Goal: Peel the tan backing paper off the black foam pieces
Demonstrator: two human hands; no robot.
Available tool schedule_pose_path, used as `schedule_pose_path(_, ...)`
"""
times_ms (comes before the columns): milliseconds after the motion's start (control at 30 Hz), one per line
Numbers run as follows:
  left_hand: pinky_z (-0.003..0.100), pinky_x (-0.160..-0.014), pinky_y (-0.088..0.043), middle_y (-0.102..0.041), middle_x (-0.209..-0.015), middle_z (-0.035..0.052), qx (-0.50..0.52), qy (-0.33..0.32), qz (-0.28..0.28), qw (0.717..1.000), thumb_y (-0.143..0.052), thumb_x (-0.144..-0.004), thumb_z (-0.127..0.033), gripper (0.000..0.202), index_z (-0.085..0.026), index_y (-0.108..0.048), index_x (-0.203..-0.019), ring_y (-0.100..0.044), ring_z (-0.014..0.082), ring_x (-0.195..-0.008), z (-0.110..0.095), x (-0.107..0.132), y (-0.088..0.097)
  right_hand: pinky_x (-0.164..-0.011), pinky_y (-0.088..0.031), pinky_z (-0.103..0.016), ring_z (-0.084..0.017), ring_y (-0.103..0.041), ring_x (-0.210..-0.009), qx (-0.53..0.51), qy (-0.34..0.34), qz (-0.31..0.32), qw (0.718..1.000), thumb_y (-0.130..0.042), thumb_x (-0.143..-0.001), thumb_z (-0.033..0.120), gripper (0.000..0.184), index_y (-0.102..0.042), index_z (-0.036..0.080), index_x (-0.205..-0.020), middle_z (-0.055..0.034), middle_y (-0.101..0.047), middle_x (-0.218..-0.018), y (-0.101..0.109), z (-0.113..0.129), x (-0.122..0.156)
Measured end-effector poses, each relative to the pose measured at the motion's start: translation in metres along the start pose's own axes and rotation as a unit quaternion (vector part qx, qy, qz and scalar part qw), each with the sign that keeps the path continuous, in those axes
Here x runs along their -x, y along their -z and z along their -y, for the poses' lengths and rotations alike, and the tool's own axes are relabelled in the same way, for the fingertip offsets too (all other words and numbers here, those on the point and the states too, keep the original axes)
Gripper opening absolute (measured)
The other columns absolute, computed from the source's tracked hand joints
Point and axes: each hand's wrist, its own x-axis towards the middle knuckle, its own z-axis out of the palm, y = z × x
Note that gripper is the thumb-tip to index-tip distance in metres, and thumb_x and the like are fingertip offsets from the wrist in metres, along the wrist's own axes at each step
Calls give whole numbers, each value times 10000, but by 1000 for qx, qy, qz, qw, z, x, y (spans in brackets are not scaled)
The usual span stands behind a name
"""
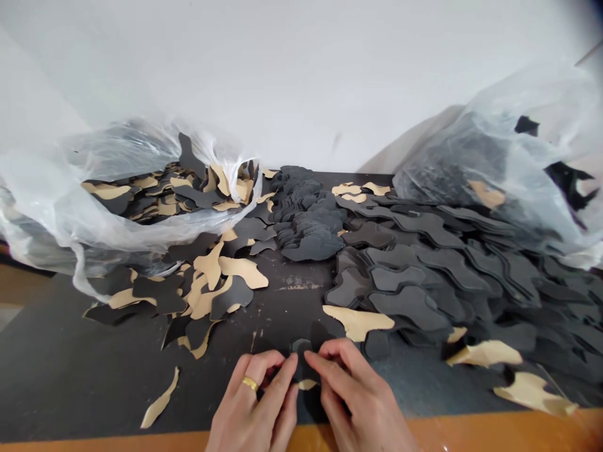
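At the near edge of the table, a small dark cut-out piece [301, 361] lies between my two hands, with a tan patch visible at its lower part. My left hand [259, 402], with a gold ring on one finger, grips the piece's left side, fingers bent and tips pressed together. From the right, my right hand [360, 398] holds the other side with thumb and forefinger. My fingers hide much of the piece's outline. Just beyond my right hand lies a wavy tan paper backing [358, 321].
Stacked black wavy pieces [414, 301] spread over the right. A dense row of black pieces [306, 220] runs to the wall. An open plastic bag [155, 232] of black-and-tan pieces stands left, another plastic bag [518, 163] right. Loose tan-backed pieces [207, 295] lie left.
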Motion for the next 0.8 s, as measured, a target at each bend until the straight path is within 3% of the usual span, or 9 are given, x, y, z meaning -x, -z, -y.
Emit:
schedule_pose_path(600, 241, -718, -579, -657, -994, 75, 8, 35, -23, 999, -537, -923, -156, 243, -178, -666, -1127, -660, 160, -805, -3, 0, 1, -718, -600, -239, -157, -674, -801, 17, 6, 11, 1000, -396, -862, 38, 446, -658, 153, -1204, -120, -599, -1011, 2, 2, -3)
schedule_pose_path(800, 239, -759, -570, -660, -1008, 58, 13, 63, -7, 998, -523, -937, -156, 218, -206, -668, -1092, -671, 158, -859, -2, 7, 10, -697, -602, -265, -161, -666, -774, 19, 0, 7, 1000, -363, -878, 55, 423, -671, 125, -1159, -126, -575, -986, 4, 8, -6)
